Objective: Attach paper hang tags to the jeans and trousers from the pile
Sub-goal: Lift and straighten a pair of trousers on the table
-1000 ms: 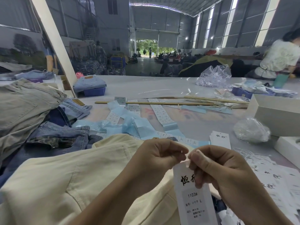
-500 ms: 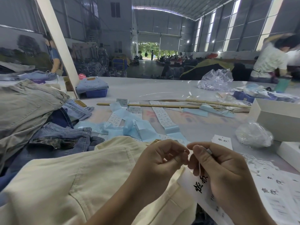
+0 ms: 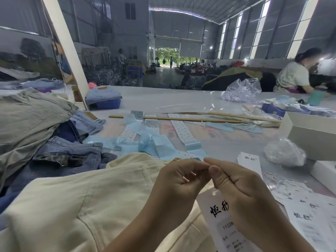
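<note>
Head view: two bare hands meet at the lower centre over a pair of cream trousers (image 3: 76, 206). The left hand (image 3: 179, 180) has its fingers curled, fingertips pinched together against those of the right hand (image 3: 241, 190), whose thumb and forefinger are also pinched; what either grip has hold of is too small to tell. One white paper hang tag (image 3: 218, 213) with black brush-style characters and small printed lines lies under the right hand, on the trousers' edge. More white tags (image 3: 307, 213) are spread at the right, too overlapped to count, and a single one (image 3: 250, 161) lies beyond the hands. At the left is a pile of jeans (image 3: 60, 153): blue denim pairs under a grey-green one. Strips of pale blue backing and white labels (image 3: 154, 140) trail across the grey bench (image 3: 181, 102). Two thin wooden sticks (image 3: 190, 119) lie crosswise farther back. One white box (image 3: 312, 135) and two clear plastic bags (image 3: 241, 90) sit at the right. The room is a large warehouse with tall windows; another person (image 3: 294, 75) is at the far right.
</note>
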Demonstrator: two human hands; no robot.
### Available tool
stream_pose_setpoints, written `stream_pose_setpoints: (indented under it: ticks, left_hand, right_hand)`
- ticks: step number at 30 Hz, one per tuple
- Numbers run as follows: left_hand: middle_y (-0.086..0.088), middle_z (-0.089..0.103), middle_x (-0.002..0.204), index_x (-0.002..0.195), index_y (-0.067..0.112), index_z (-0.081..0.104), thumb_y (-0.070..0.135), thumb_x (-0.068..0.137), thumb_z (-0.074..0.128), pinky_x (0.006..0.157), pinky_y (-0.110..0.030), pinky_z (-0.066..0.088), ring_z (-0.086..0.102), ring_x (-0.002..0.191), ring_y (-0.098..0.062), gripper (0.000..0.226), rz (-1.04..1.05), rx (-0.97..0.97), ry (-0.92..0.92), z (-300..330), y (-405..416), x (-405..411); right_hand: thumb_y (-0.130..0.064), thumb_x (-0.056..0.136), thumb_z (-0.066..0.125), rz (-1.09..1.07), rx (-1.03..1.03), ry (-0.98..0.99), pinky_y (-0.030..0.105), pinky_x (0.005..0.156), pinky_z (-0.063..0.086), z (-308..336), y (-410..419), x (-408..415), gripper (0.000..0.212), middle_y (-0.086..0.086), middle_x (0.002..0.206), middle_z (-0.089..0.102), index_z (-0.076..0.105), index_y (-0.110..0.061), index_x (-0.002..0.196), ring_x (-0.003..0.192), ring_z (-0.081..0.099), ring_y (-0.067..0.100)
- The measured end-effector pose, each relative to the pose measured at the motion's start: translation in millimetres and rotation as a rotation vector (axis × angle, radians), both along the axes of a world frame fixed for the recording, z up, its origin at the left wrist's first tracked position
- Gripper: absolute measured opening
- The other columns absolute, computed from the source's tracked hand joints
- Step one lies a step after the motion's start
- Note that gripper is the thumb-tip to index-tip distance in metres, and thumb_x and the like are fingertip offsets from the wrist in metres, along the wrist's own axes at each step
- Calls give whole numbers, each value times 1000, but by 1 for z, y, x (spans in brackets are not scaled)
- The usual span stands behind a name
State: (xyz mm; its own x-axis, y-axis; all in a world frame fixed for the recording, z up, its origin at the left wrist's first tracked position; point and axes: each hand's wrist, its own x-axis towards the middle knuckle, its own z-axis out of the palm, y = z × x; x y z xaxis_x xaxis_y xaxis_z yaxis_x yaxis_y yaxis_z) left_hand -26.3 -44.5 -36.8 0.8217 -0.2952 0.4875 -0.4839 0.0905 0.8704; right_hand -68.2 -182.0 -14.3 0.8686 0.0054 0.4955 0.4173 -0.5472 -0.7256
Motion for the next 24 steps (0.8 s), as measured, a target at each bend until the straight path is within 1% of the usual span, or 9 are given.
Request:
stream_pose_setpoints:
  ticks: [2, 4, 7, 10, 13, 15, 18, 21, 24]
  left_hand:
    - [-1, 75, 85, 92, 16, 79, 23, 87, 68, 82, -50, 54, 68, 83, -30, 15, 4, 7, -26, -1, 0, -1]
    - [9, 72, 78, 89, 18, 80, 21, 87, 68, 74, -36, 54, 63, 74, -15, 13, 14, 18, -67, -1, -2, -2]
    - [18, 63, 69, 80, 30, 76, 19, 87, 67, 66, -19, 42, 52, 67, -2, 16, 43, 57, -148, -2, -5, -5]
    - [19, 58, 65, 76, 37, 72, 17, 86, 66, 64, -18, 40, 50, 65, -3, 23, 48, 41, -153, -2, -8, -7]
    - [15, 61, 67, 79, 25, 75, 15, 89, 65, 63, -25, 43, 53, 67, -6, 18, -52, -39, -64, -1, -10, -9]
    - [9, 63, 70, 83, 17, 74, 22, 91, 63, 63, -34, 45, 54, 68, -14, 15, -79, -42, -34, -3, -12, -10]
    - [-2, 62, 71, 84, 14, 71, 29, 90, 59, 64, -42, 46, 55, 69, -25, 20, -44, -7, -32, -5, -13, -10]
    - [10, 60, 67, 80, 20, 70, 32, 86, 59, 60, -30, 45, 55, 66, -12, 16, 33, 43, -31, -7, -12, -10]
    - [14, 57, 63, 77, 22, 68, 31, 85, 60, 59, -19, 41, 51, 62, -3, 14, 44, 66, 1, -9, -10, -9]
  right_hand:
    - [-54, 88, 43, 10, -2, 31, 1, 78, 40, -3, -2, 2, 21, -44, 89, 62, 62, -60, 94, 98, 57, -17]
    - [-60, 92, 39, 2, -30, 42, -1, 82, 37, -6, -3, 4, 35, -46, 91, 60, 63, -47, 114, 106, 52, -18]
    - [-62, 83, 35, -6, -69, 26, 3, 78, 37, -7, -1, 3, 50, -25, 93, 59, 56, -46, 126, 98, 55, -7]
    - [-62, 81, 38, 16, -17, 33, 8, 77, 41, -7, -3, 3, 48, -12, 90, 60, 58, -49, 122, 93, 60, 0]
    - [-65, 87, 45, 39, 15, 46, 11, 71, 44, -6, -5, 2, 35, -9, 85, 59, 61, -52, 116, 86, 62, 3]
    - [-66, 83, 48, 50, 47, 36, 11, 65, 44, -4, -5, 0, 32, -9, 82, 57, 65, -54, 108, 81, 62, 5]
    - [-49, 78, 60, 21, 135, -45, 10, 62, 44, -1, -4, -2, 19, -7, 77, 63, 74, -47, 91, 75, 65, 7]
    - [-36, 73, 67, -53, 181, -96, 7, 53, 42, 0, -6, -5, 12, -13, 64, 67, 76, -41, 77, 62, 64, 4]
    - [-35, 70, 69, -43, 269, -43, 14, 46, 45, -2, -8, -8, 12, -9, 57, 67, 76, -38, 80, 47, 59, 5]
